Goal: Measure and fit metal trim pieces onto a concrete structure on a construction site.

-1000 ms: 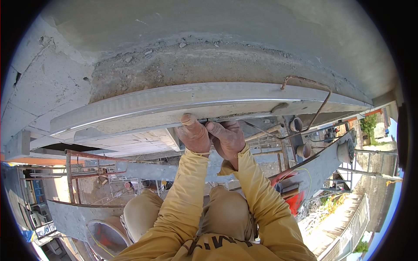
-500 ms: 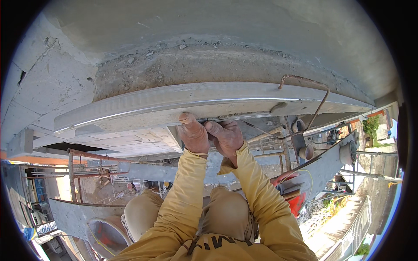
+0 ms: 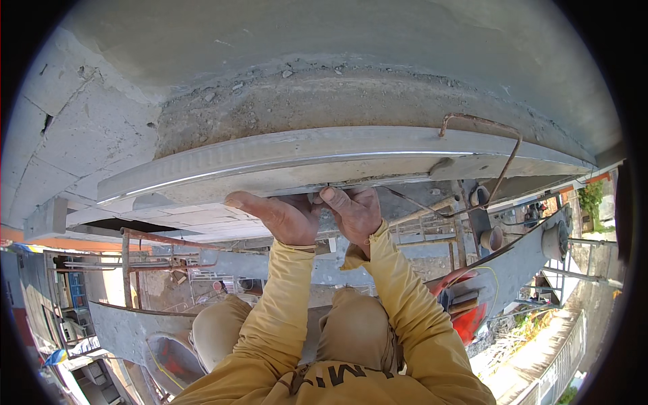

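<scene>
A long pale grey straight board (image 3: 297,145) with a bright metal edge lies along the concrete ledge before me. Just under its lower face, my left hand (image 3: 287,219) is open, its thumb stretched out to the left below the lower edge. The left fingers run beneath that edge toward the other hand and are mostly hidden. Close beside it, my right hand (image 3: 358,212) is closed, the thumb bent toward the left fingertips at the lower edge. What it pinches, if anything, I cannot make out. A rusty bent steel rod (image 3: 516,145) hooks over the board to the right.
Crumbs of mortar lie on the rough ledge (image 3: 297,101) below a smooth grey wall (image 3: 337,34). Pale blocks (image 3: 94,135) stand at left. Below me are a curved grey scaffold plank (image 3: 121,324), rusty pipes (image 3: 126,270), a red object (image 3: 469,324) and a deep drop.
My left thumb has come off the board's face and swung down and left. The right hand has stayed almost in place. The whole view has shifted slightly.
</scene>
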`<state>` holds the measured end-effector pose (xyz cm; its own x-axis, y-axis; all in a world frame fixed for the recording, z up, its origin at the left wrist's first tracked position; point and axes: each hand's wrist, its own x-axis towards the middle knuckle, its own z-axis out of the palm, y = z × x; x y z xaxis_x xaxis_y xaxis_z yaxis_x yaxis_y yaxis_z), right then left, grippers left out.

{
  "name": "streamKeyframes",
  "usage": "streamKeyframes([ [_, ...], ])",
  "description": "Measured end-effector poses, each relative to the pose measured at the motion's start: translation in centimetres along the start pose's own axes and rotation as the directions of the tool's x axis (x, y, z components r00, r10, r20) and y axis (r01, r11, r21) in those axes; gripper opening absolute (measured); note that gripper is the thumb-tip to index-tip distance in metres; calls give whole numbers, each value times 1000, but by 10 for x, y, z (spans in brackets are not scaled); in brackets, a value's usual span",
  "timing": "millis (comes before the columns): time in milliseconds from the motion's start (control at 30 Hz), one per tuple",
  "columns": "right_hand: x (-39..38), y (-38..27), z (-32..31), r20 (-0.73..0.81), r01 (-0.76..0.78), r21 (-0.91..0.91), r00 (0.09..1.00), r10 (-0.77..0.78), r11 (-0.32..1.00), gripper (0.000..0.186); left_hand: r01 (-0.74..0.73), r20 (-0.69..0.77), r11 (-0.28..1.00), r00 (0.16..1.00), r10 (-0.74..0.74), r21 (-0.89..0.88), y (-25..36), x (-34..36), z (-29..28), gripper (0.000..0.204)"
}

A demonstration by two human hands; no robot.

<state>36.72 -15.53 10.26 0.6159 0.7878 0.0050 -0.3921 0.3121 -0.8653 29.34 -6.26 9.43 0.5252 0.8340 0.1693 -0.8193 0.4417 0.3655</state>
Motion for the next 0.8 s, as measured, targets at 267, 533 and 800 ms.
streamKeyframes([
  [267, -1, -5, 2, 60, 9, 121, 998, -16, 993, 29, -396, 533, -364, 704, 469, 843, -14, 7, -9, 81],
  [533, -2, -4, -3, 73, -25, 196, 997, 11, 980, 30, -90, -63, 320, 896, 439, 943, -13, 6, 29, 102],
  [800, 2, 5, -19, 75, 5, 27, 997, -7, 1000, 30, -37, -197, 479, 882, 428, 877, -18, 6, 34, 103],
])
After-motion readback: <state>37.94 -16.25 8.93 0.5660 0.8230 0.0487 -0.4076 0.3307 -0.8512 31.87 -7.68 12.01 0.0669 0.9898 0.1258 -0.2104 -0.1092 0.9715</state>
